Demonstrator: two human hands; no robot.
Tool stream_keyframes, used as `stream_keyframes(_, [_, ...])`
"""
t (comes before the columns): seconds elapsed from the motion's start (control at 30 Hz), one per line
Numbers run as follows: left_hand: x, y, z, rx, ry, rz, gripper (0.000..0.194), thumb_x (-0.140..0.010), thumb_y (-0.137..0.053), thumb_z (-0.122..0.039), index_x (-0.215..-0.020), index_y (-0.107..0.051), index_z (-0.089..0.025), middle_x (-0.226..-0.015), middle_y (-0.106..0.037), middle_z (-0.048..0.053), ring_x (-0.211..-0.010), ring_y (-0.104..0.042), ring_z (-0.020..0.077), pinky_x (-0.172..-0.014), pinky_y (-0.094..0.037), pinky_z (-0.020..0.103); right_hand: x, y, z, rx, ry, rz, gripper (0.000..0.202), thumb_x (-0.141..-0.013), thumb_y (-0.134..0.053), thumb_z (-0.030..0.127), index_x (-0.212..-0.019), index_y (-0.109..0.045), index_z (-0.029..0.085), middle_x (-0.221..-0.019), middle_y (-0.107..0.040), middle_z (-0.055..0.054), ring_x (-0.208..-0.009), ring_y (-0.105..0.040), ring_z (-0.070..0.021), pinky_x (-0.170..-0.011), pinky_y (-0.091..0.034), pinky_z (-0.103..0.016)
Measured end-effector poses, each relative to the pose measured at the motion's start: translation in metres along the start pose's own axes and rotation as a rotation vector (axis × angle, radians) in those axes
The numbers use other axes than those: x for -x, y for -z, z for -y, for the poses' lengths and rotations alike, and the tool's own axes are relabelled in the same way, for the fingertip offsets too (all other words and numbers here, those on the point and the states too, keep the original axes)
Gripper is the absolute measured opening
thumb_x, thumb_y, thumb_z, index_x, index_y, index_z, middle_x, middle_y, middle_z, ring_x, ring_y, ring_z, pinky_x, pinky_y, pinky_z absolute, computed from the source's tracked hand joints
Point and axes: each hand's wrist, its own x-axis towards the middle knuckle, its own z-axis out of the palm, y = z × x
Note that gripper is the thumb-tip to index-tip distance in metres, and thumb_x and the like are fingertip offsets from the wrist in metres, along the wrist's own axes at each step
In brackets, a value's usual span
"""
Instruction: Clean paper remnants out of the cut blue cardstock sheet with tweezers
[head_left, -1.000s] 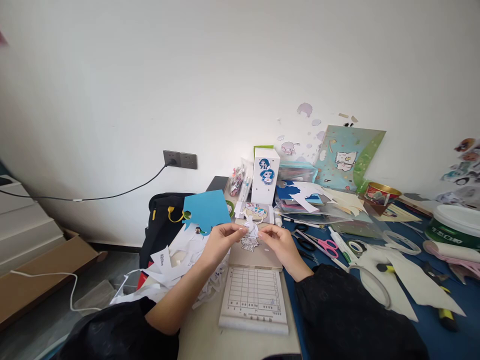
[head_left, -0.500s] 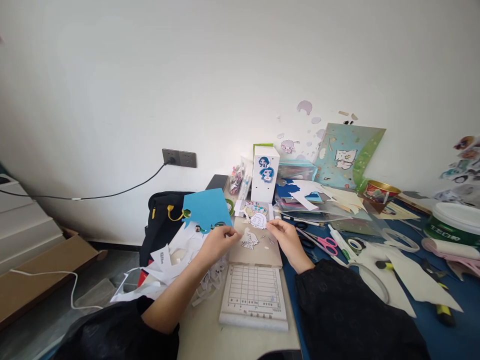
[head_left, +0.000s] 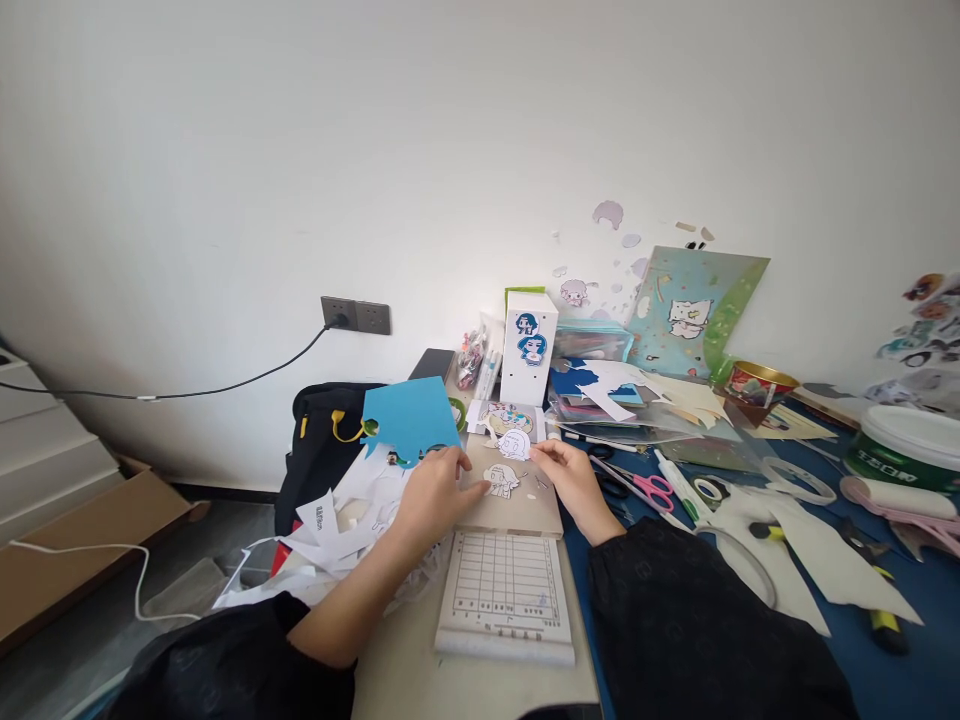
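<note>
My right hand [head_left: 571, 485] pinches the right edge of a white paper cutout of a drawn character's head [head_left: 514, 444], held over a beige board [head_left: 517, 515]. A second paper cutout of a drawn figure [head_left: 501, 480] lies on that board. Beside it is my left hand [head_left: 442, 488], fingers spread and seemingly empty, its thumb tip at the cutout's left edge; whether it touches I cannot tell. Small paper bits rest near the figure. At the board's far end is a coloured character picture [head_left: 510, 417]. A printed form pad [head_left: 506, 590] lies in front of the board.
Paper scraps [head_left: 330, 540] and a blue sheet [head_left: 412, 415] lie on the left over a black bag [head_left: 300, 440]. A white box [head_left: 529, 370] stands behind. Pink-handled scissors [head_left: 654, 490], a glue pen [head_left: 675, 485], tape [head_left: 709, 488] and a white-lidded tub [head_left: 911, 445] are on the right.
My left hand has opened out from closed fingertips, its thumb now by the lower cutout. That cutout now lies turned differently on the board. My right hand keeps hold of the head cutout.
</note>
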Motion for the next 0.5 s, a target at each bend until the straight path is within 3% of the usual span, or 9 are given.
stream_keyframes(0.2, [0.003,0.011,-0.014,0.235,-0.090,-0.076,0.028,-0.086,-0.046,-0.044,-0.085,-0.061,-0.020,-0.084,-0.063,0.005,-0.081,-0.054,0.0215,-0.075,-0.040,0.033,0.005,-0.001,0.006,-0.004,0.054,0.039,0.022,-0.089,-0.057,0.033,-0.084,-0.061,0.012,-0.077,-0.061,0.000,-0.070,-0.059,-0.0130,-0.067,-0.050,-0.029])
stream_keyframes(0.37, [0.004,0.011,-0.019,0.454,-0.071,-0.022,0.030,-0.083,-0.050,-0.044,-0.086,-0.065,-0.019,-0.083,-0.068,0.004,-0.069,-0.058,0.0184,-0.062,-0.042,0.027,0.011,-0.003,0.016,0.001,0.128,0.099,0.024,-0.088,-0.058,0.034,-0.078,-0.060,0.012,-0.073,-0.060,0.001,-0.067,-0.058,-0.0121,-0.066,-0.049,-0.029])
stream_keyframes(0.5, [0.003,0.008,-0.017,0.561,-0.050,0.024,0.029,-0.080,-0.054,-0.042,-0.080,-0.066,-0.016,-0.074,-0.067,0.004,-0.066,-0.058,0.0180,-0.061,-0.042,0.026,0.014,-0.005,0.020,0.014,0.195,0.109,0.024,-0.088,-0.056,0.033,-0.076,-0.060,0.013,-0.071,-0.060,0.001,-0.066,-0.058,-0.0116,-0.064,-0.048,-0.027])
